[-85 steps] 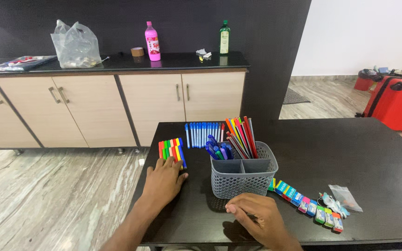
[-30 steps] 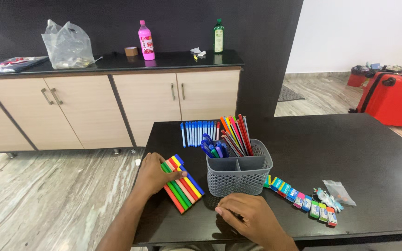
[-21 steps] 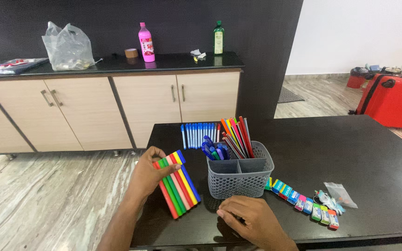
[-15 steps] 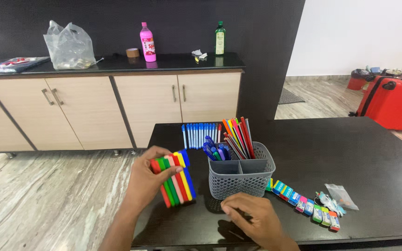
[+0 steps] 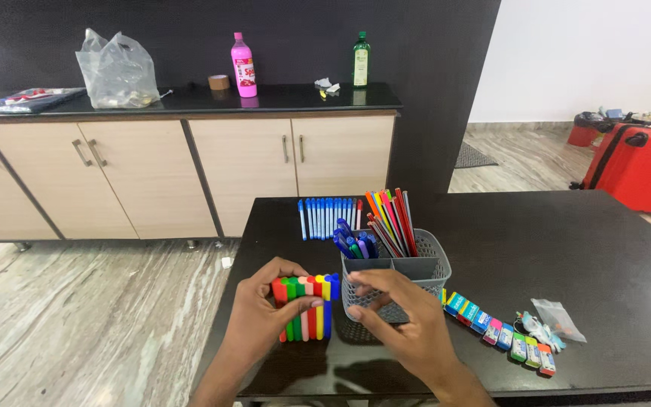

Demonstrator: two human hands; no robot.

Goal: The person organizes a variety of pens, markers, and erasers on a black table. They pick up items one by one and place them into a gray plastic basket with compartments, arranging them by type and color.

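- Head view: I see a grey mesh organiser basket [image 5: 395, 299] on the black table [image 5: 566, 249], with pens and pencils standing in its back compartments. A row of blue pens [image 5: 328, 217] lies behind it and a line of small coloured erasers [image 5: 496, 332] to its right.
- The basket stands just right of the marker bundle [image 5: 306, 307], close against it.
- My left hand [image 5: 264, 320] grips the bundle upright, thumb across its front; my right hand [image 5: 404, 324] hovers spread beside it, before the basket.
- The markers are red, green, pink, yellow and blue, held side by side.
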